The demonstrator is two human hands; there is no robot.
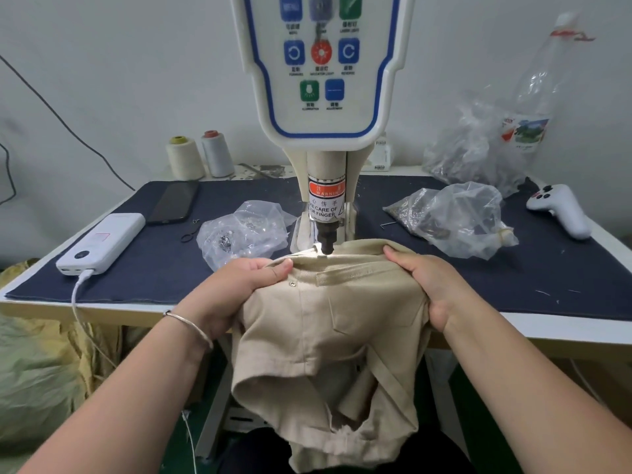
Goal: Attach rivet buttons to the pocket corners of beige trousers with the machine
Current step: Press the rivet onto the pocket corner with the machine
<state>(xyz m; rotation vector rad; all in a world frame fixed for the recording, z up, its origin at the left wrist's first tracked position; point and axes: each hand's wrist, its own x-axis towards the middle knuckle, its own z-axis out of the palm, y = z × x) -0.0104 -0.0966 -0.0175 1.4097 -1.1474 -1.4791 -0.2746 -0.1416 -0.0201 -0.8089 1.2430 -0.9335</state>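
Observation:
Beige trousers [328,336] hang over the table's front edge, their waistband stretched under the black punch [326,239] of the white rivet machine [325,97]. My left hand [239,285] grips the waistband on the left, thumb on top. My right hand [427,282] grips the fabric on the right. One small metal rivet [291,284] sits in the cloth just right of my left thumb. The waistband edge lies directly beneath the punch tip.
A dark blue mat [154,261] covers the table. Plastic bags of rivets [239,230] [458,220] lie either side of the machine. A white power bank [102,242], a phone [174,201], thread cones [198,157], a white controller [561,208] and a plastic bottle [537,90] stand around.

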